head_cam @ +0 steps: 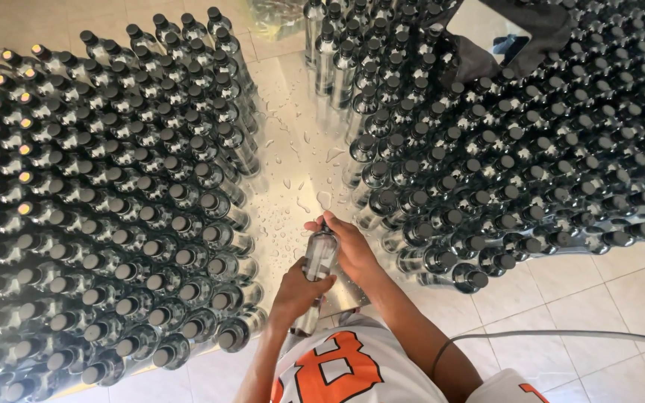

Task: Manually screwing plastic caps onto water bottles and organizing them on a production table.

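Clear bottle [318,261] at lower centre, contents unclear: left hand [298,292] grasping body, right hand [347,246] fingers clenched on cap. Capped bottles [128,201] massed left, more bottles [502,149] right, wet table [293,157] between.

Massed capped bottles left [113,186] and right [502,142] flank a wet metal table [293,149] on tiled floor [621,291].

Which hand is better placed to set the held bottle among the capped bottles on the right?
Probably the right hand: it grips the bottle at its cap and is nearest the right-side bottles. The left hand holds the body lower down.
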